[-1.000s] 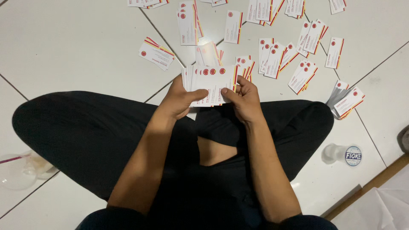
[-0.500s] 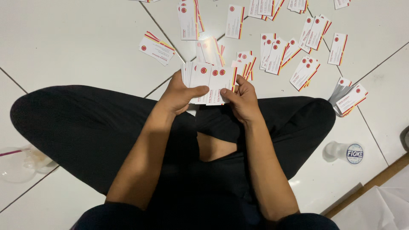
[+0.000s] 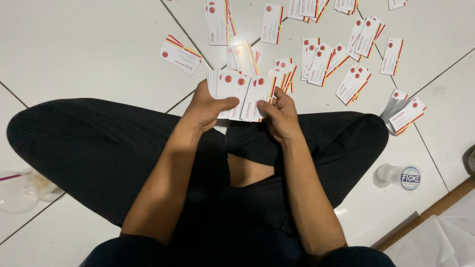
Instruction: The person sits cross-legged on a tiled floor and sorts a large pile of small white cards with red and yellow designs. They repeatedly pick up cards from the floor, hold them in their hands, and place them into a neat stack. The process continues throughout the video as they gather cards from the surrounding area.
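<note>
The person sits cross-legged on the white tiled floor [image 3: 74, 44], and the black trousers [image 3: 99, 153] fill the near part of the view. Both forearms reach forward from 6 o'clock toward the middle. The left hand [image 3: 205, 106] is closed around a fan of cards [image 3: 242, 89], with the thumb lying across the front of the cards and the fingers behind them. The right hand [image 3: 279, 111] grips the same fan at its right lower edge, the fingers curled on the cards. The cards are white with a red dot and a red and yellow stripe, and they are held just above the knees, a little above the centre of the view. At 8 o'clock, beside the left knee, lies a clear plastic cup [image 3: 20, 190] on its side. At 4 o'clock, near the right knee, a small clear bottle [image 3: 396, 175] lies on the floor. At 3 o'clock a small stack of cards [image 3: 403, 113] rests on the tile. Farther away, from 11 o'clock to 2 o'clock, many loose cards [image 3: 321, 59] are spread on the floor, some single and some overlapping, and one single card [image 3: 180, 54] lies apart at 11 o'clock.
</note>
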